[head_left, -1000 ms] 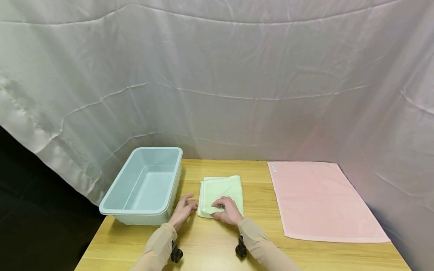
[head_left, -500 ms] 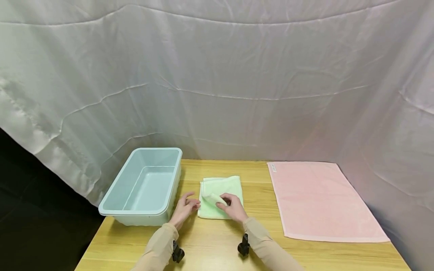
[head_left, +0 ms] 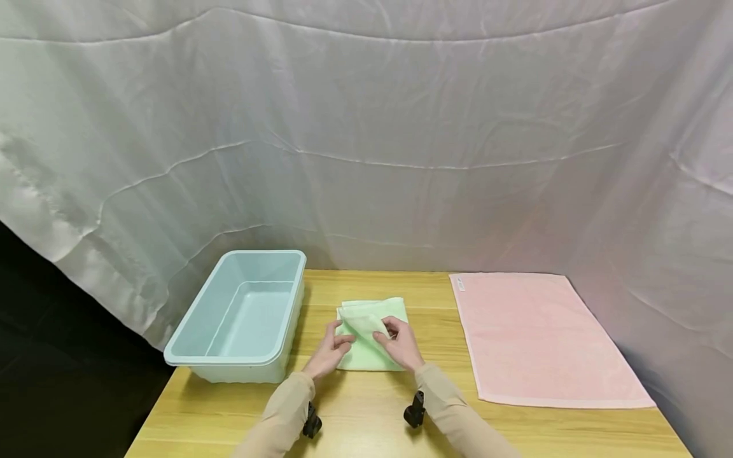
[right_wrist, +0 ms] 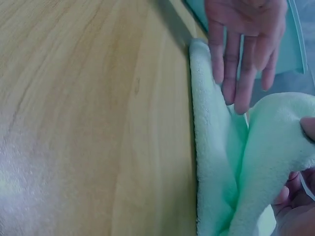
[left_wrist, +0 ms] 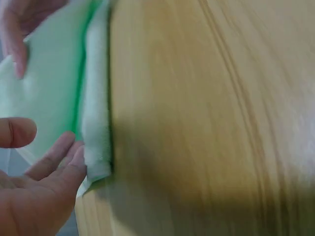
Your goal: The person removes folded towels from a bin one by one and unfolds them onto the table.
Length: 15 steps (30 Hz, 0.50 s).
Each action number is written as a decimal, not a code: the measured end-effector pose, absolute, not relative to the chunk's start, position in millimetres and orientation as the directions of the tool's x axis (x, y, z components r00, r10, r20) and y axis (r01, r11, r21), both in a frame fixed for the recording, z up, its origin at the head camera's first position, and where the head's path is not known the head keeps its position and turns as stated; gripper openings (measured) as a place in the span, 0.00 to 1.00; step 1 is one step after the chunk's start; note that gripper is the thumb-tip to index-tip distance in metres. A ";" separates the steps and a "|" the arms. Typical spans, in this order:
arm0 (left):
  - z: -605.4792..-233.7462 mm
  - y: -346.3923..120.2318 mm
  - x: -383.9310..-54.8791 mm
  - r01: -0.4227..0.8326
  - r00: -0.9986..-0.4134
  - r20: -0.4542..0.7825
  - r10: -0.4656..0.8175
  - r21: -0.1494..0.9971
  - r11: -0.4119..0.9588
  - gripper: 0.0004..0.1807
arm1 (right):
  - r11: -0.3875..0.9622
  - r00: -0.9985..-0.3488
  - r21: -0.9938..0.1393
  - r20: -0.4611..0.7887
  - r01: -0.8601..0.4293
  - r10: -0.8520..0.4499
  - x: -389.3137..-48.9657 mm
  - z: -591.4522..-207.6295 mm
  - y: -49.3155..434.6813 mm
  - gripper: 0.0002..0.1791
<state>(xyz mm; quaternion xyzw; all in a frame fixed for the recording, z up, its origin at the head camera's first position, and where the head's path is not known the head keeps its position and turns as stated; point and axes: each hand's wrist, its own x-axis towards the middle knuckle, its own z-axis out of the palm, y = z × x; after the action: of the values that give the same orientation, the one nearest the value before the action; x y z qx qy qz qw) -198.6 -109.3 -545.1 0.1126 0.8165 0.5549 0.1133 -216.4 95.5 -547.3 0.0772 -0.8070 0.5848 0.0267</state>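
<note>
A folded pale green towel (head_left: 366,361) lies in the middle of the wooden table in the head view. My right hand (head_left: 404,346) pinches its top layer between thumb and fingers and holds that flap raised. The lifted layer (right_wrist: 283,132) curves up from the lower folds in the right wrist view. At the towel's left side is my left hand (head_left: 329,351), fingers extended over the edge. In the left wrist view, the left hand's fingertips (left_wrist: 76,157) are right at the folded edge, with the thumb apart from them.
To the left stands a light blue plastic basin (head_left: 191,360) with nothing in it. A pink towel (head_left: 550,343) is spread flat on the right of the table (head_left: 355,413). Grey curtains (head_left: 366,127) hang behind and at the sides.
My right hand has lifted the green towel's near left corner and drawn it up and to the right. My left hand has moved right, from beside the towel to over its left edge.
</note>
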 end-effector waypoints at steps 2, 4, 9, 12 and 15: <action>-546.0 -108.5 -199.2 0.057 -0.943 -0.081 0.323 0.916 0.396 0.36 | 0.303 -0.989 -0.942 0.128 -0.146 -0.077 -216.4 -545.7 97.3 0.04; -546.6 -107.9 -200.4 0.027 -0.940 -0.115 0.320 0.913 0.407 0.37 | 0.284 -0.991 -0.950 0.118 -0.129 -0.055 -216.2 -543.5 99.8 0.05; -548.8 -109.1 -204.8 0.013 -0.943 -0.141 0.301 0.890 0.456 0.35 | 0.196 -0.997 -0.978 0.073 -0.070 0.009 -216.1 -537.6 109.9 0.10; -548.3 -111.9 -205.9 0.007 -0.948 -0.145 0.284 0.882 0.472 0.34 | 0.146 -0.998 -0.989 0.033 -0.024 0.060 -217.0 -535.9 119.5 0.14; -545.7 -115.7 -205.8 -0.015 -0.954 -0.156 0.256 0.877 0.479 0.34 | 0.092 -0.993 -0.995 -0.019 0.030 0.119 -218.9 -537.3 130.7 0.17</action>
<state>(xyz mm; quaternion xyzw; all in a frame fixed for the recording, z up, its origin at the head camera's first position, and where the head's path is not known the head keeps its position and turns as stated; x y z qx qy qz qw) -205.8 -115.7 -545.7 0.0711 0.8495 0.5052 0.1342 -218.9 130.7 -537.3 -0.0507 -0.7382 0.6719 0.0331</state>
